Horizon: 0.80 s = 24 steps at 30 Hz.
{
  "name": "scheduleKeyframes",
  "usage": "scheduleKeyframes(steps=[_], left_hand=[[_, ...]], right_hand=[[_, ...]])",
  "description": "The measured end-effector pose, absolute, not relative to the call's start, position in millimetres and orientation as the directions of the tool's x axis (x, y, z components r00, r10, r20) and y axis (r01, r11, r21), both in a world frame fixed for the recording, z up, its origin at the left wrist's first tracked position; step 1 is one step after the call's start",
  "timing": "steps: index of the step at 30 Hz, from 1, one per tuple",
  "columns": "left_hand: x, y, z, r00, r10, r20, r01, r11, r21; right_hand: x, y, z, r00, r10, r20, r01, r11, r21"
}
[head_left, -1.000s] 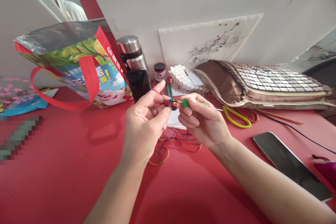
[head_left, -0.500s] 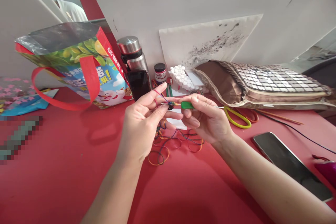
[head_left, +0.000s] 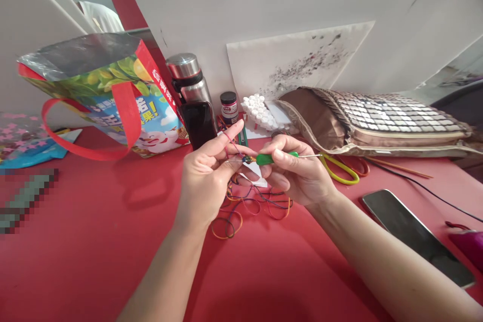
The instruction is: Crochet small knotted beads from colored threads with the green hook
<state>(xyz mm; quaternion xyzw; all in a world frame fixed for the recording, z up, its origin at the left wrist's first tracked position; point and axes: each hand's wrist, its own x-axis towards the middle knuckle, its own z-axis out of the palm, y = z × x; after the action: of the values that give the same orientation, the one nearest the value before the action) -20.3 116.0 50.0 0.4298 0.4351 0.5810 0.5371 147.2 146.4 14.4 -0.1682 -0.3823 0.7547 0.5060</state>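
Working in mid-air above the glossy red desk (head_left: 94, 246), both hands meet over its middle, and here's the detail! The left hand (head_left: 206, 176) has a narrow pinch on a small knotted piece of multicoloured cord (head_left: 247, 160), index finger raised with a thin pinkish strand drawn up to it. Facing it, the right hand (head_left: 302, 168) grips a green-handled slim metal hook (head_left: 266, 159), thumb pressed on the grip, bare metal poking out beyond the fingers. A fine metal tip reaches past the knotted piece, in front of the left thumb; exactly how it passes the strands is too small to tell.

Down below, a loose tangle of red, blue and orange cord (head_left: 249, 206) sprawls in loops across the desk's centre. Look to the back edge: a bright printed shopping bag with red handles (head_left: 101, 105) stands towards the left corner, then a steel flask (head_left: 194, 88) with a black upright phone (head_left: 198, 123) before it. Towards the right edge lie a brown cushion with a shiny tiled top (head_left: 407, 110) and, nearer, a dark flat phone (head_left: 417, 236).
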Motion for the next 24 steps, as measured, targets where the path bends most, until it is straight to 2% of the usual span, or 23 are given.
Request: scheduleKeyframes(steps=[3, 7, 11, 16, 21, 24], left_hand=[[-17, 117, 48, -0.096, 0.995, 0.017, -0.279, -0.043, 0.959], [-16, 119, 50, -0.116, 0.99, -0.079, -0.385, 0.029, 0.922], [-17, 121, 52, -0.119, 0.983, -0.143, -0.456, 0.073, 0.887], [-16, 122, 52, -0.157, 0.974, -0.162, -0.461, 0.072, 0.884], [-14, 118, 52, -0.12, 0.987, -0.105, -0.481, 0.035, 0.876], [-11, 116, 50, -0.105, 0.99, -0.09, -0.498, 0.026, 0.867]], right_hand=[[143, 146, 15, -0.327, 0.938, 0.113, -0.654, -0.138, -0.744], [137, 147, 15, -0.22, 0.975, 0.04, -0.672, -0.122, -0.731], [135, 147, 13, -0.215, 0.976, 0.022, -0.658, -0.128, -0.742], [132, 144, 12, -0.248, 0.968, 0.033, -0.665, -0.145, -0.732], [134, 138, 17, -0.323, 0.945, 0.054, -0.626, -0.171, -0.761], [138, 138, 22, -0.295, 0.951, 0.097, -0.601, -0.106, -0.792]])
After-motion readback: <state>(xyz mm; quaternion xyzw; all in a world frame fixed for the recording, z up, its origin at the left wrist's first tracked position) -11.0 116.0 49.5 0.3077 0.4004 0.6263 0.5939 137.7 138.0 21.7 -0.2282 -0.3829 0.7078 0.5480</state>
